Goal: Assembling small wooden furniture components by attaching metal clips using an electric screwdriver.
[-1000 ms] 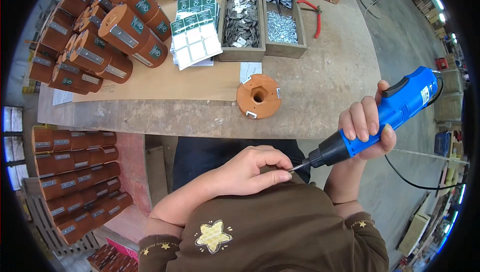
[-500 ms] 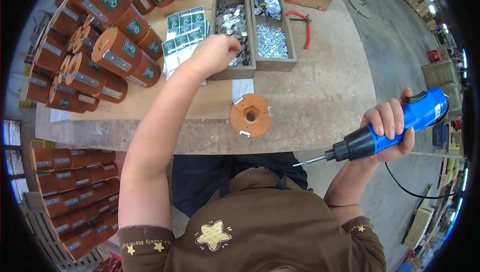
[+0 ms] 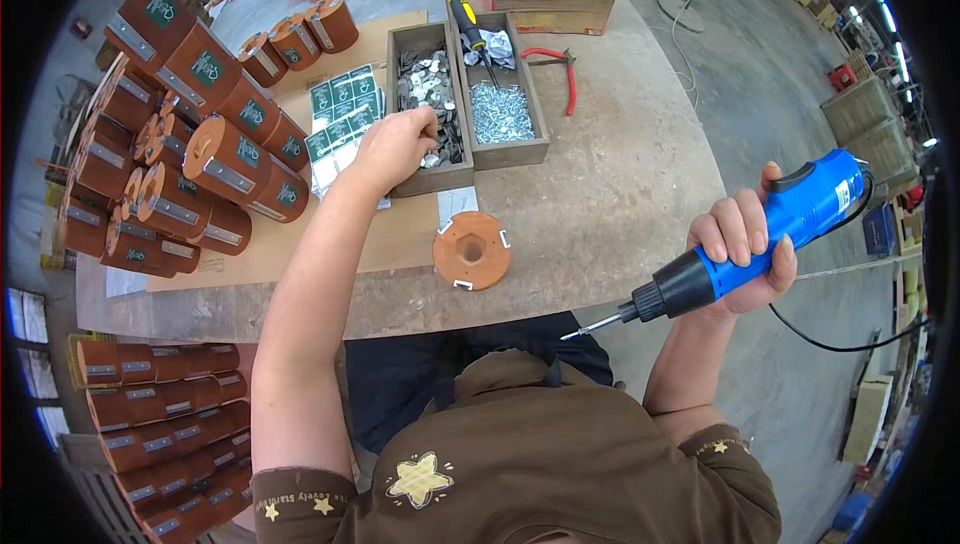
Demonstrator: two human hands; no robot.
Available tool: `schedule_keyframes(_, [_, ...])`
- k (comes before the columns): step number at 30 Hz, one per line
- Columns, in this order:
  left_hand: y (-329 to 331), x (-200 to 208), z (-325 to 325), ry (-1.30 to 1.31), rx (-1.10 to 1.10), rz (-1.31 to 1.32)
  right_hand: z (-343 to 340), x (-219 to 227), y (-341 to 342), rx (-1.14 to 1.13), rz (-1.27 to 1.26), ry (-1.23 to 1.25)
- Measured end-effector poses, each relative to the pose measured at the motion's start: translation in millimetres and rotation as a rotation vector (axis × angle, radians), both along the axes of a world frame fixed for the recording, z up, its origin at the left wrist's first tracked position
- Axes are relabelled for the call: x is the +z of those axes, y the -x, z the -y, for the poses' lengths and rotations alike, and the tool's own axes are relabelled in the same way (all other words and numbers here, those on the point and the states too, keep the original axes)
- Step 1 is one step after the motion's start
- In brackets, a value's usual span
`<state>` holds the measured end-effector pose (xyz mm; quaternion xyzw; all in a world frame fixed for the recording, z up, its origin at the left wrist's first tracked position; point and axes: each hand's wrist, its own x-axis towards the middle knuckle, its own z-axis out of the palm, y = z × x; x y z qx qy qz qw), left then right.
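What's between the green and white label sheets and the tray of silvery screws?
In the head view, the wooden tray of flat metal pieces lies between them; the left hand is at its near end.

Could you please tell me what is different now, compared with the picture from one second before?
The left hand has come off the screwdriver bit and moved forward and left, to the tray of flat metal pieces; whether it holds one cannot be told. The right hand still grips the blue electric screwdriver. The round brown block and the red-handled pliers remain on the table.
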<state>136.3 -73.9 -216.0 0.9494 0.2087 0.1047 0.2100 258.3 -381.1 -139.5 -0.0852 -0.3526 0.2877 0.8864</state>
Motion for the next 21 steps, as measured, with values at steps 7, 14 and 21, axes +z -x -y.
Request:
schedule_keyframes(7, [38,31,56,0.246,-0.131,0.508,-5,7,-3,0.005,0.024,0.002])
schedule_keyframes(14, [77,-7,98,0.129,-0.215,0.623,-4,6,16,-0.096,-0.108,0.164])
schedule_keyframes(21, [80,-24,111,0.271,-0.168,0.636,19,20,29,-0.011,-0.109,0.062])
